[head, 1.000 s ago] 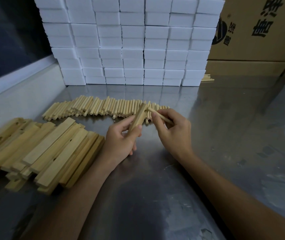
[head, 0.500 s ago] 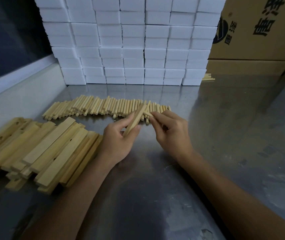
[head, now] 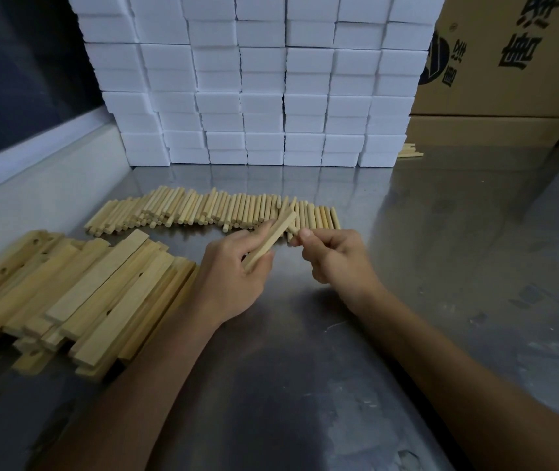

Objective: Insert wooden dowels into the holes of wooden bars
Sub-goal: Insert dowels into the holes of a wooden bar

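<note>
A: Where is the wooden bar [head: 269,241]?

B: Above the metal table [head: 305,368], in the left hand [head: 234,277]. The thumb and fingers curl round its lower half. It slants, near end low by the palm, far end raised over the row of dowels [head: 210,210].

A: And the right hand [head: 334,254]?

B: Just beside the bar's upper part. Its fingers are curled, with the thumb and forefinger pressed together at a pale tip that looks like a dowel end [head: 294,240]. Only that tip shows, so I cannot tell how much of a dowel the hand holds, nor whether the tip touches the bar.

A: What lies around them?

B: The dowels lie side by side in a long band across the table, just beyond both hands. To the left, near the left forearm, sits a pile of wooden bars [head: 77,297], stacked loosely and overlapping; small holes show on a few of them.

A: Further back?

B: A wall of white blocks [head: 254,79] stands on the table behind the dowels. Right of it are cardboard boxes [head: 509,62] with dark print, and a few loose sticks [head: 409,151] lie at the foot of the blocks, near the boxes.
</note>
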The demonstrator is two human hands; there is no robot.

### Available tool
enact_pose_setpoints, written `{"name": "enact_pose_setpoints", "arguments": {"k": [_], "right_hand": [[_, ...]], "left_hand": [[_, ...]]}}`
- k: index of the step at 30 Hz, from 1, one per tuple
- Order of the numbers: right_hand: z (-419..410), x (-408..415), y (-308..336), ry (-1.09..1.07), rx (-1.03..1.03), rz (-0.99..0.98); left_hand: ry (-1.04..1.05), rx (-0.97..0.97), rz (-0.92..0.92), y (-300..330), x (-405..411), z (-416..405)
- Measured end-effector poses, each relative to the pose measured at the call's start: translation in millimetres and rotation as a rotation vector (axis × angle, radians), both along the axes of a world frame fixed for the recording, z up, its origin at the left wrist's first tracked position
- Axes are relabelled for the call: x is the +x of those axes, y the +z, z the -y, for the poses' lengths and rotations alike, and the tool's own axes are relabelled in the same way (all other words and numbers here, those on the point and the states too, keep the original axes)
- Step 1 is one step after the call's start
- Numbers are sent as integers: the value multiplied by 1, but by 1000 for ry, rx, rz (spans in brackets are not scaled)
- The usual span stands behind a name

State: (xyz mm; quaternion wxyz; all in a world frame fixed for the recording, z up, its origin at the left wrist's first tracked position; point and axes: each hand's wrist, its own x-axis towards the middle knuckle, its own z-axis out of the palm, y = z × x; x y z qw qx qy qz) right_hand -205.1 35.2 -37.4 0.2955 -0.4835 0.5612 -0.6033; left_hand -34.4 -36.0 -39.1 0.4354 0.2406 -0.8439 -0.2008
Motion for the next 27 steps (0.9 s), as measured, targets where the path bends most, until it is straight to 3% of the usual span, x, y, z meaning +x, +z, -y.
{"name": "enact_pose_setpoints", "arguments": {"k": [2, 4, 9, 12, 15, 19, 21, 23, 27], "right_hand": [[0, -5, 4, 145, 90, 276], [0, -4, 6, 145, 85, 283], [-2, 6, 0, -298, -246, -598], [-5, 3, 4, -464, -356, -905], [-7, 5, 7, -431, -323, -872], [-2, 4, 11, -202, -78, -215], [-1, 3, 9, -164, -36, -115], [-2, 5, 6, -216, -127, -278], [-5, 4, 6, -367, -339, -794]], "left_hand": [[-2, -35, 16, 4, 1, 1], [-11, -23, 24, 6, 1, 2], [6, 260, 40, 4, -4, -5], [1, 311, 8, 6, -9, -9], [10, 239, 13, 8, -10, -14], [11, 103, 66, 12, -2, -13], [22, 97, 65, 11, -1, -12], [41, 169, 47, 9, -4, -12], [-4, 350, -3, 4, -9, -13]]}}
